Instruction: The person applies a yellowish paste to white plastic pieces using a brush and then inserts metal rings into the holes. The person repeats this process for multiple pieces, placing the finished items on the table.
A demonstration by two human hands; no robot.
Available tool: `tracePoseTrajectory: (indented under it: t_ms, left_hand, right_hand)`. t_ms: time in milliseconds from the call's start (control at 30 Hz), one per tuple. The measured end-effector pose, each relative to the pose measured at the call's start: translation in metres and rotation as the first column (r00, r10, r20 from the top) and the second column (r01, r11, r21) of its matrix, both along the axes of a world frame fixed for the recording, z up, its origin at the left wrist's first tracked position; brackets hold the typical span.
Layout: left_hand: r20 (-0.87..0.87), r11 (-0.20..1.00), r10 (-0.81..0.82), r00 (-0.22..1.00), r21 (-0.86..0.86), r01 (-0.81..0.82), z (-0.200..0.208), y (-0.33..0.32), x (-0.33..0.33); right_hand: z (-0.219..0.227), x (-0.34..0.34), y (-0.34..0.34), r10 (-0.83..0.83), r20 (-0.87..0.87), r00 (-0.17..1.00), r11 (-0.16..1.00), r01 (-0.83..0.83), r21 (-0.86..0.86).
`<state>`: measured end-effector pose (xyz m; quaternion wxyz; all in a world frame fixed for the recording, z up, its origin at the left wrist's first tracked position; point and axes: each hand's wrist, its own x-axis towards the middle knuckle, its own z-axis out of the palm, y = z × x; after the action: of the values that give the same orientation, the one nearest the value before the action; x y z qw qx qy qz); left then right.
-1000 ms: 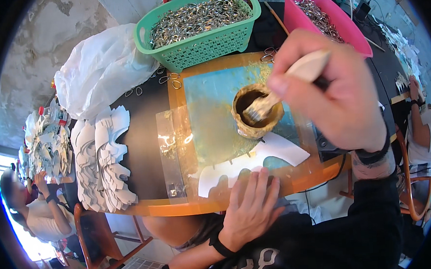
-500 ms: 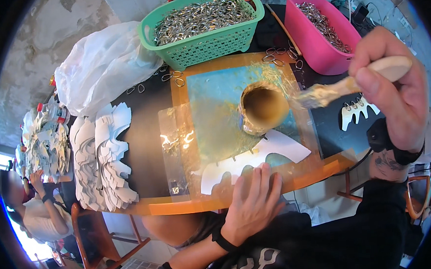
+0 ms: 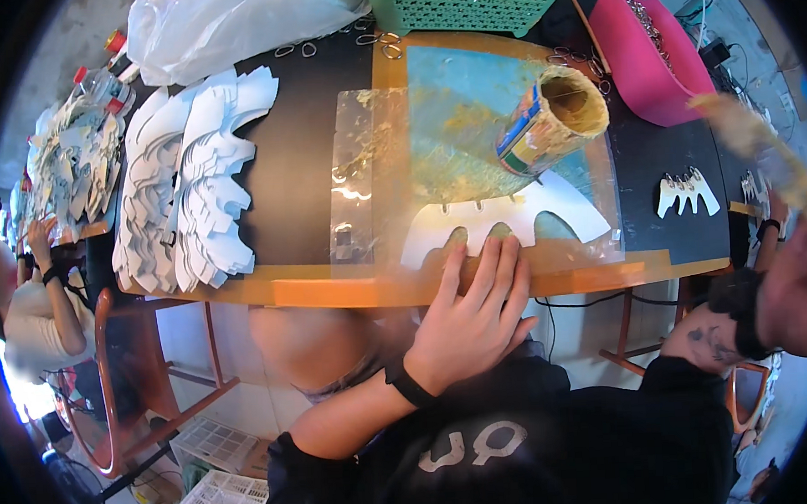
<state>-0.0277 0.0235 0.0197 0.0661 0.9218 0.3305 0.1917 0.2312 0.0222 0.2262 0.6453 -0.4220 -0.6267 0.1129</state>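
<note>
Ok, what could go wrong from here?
1. The brush, blurred in the right hand, looks coated and is away from the can, so it might drip on the way back.
2. The can stands close behind the white piece and could get knocked onto it.
3. The left hand touches only the piece's near edge, so the piece might slip.
</note>
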Motion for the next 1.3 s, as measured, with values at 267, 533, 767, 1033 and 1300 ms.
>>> tracePoseTrajectory:
  t_ms: [267,533,767,1033,1300]
  left_hand:
    - [0.064,0.999,0.023,0.998,0.022,-0.025,-0.01,-0.001,0.002]
    - [0.108,1.0,-0.01,0.994,-0.012,0.012,-0.004,0.004,0.001]
    - [0.091,1.0,-0.009,0.996,0.007,0.008,-0.009,0.004,0.002]
    - [0.055,0.997,-0.021,0.998,0.078,0.017,-0.017,0.001,0.004]
    - [0.051,0.995,0.015,0.999,0.095,-0.02,-0.015,0.001,0.006]
  right_hand:
    - [-0.106,-0.08,0.025,0.036,0.174,0.984,0.919,0.036,-0.392]
    - [-0.109,-0.08,0.033,-0.074,0.364,0.928,0.909,0.213,-0.358]
    - [-0.112,-0.093,0.037,-0.049,0.405,0.913,0.903,0.213,-0.373]
    - [-0.118,-0.124,0.038,0.098,0.375,0.922,0.897,0.081,-0.434]
    - [-0.118,-0.117,0.029,0.065,0.232,0.97,0.935,0.023,-0.355]
